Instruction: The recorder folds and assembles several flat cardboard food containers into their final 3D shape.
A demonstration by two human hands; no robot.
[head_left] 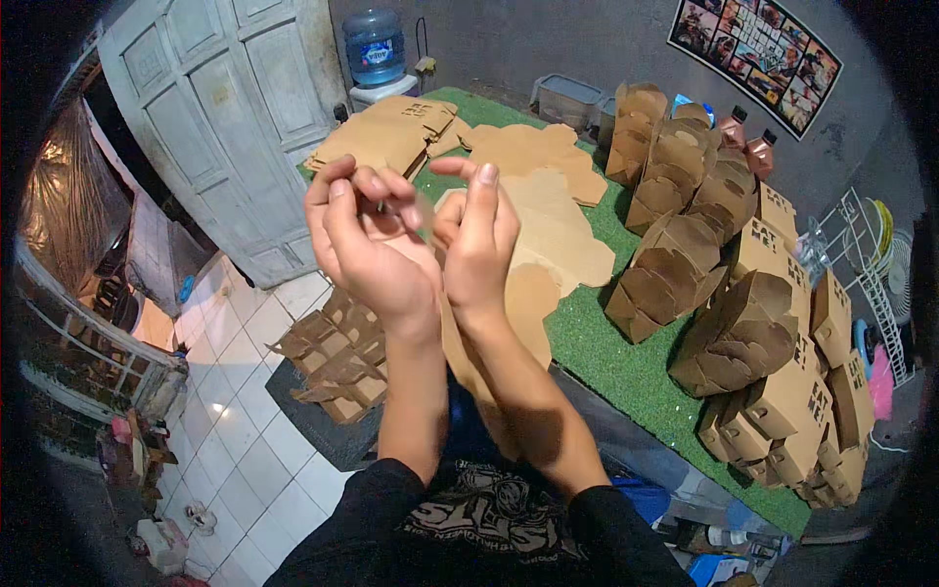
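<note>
We see one head view only, a fisheye looking steeply down from above the green mat (626,367), close over it. The mat runs from the picture's centre to its lower right; beyond its far end stands a white door (220,117), the edges bending.

Small item pinched in left hand (367,235) is too small/blurred to ID. Right hand (479,245) covers part of flat brown cardboard blank (558,235), its lower end hidden behind forearms. Folded boxes (337,367) under left wrist partly blocked. Water jug (375,44) top cut off by frame edge. Corners lost in black fisheye rim.
</note>
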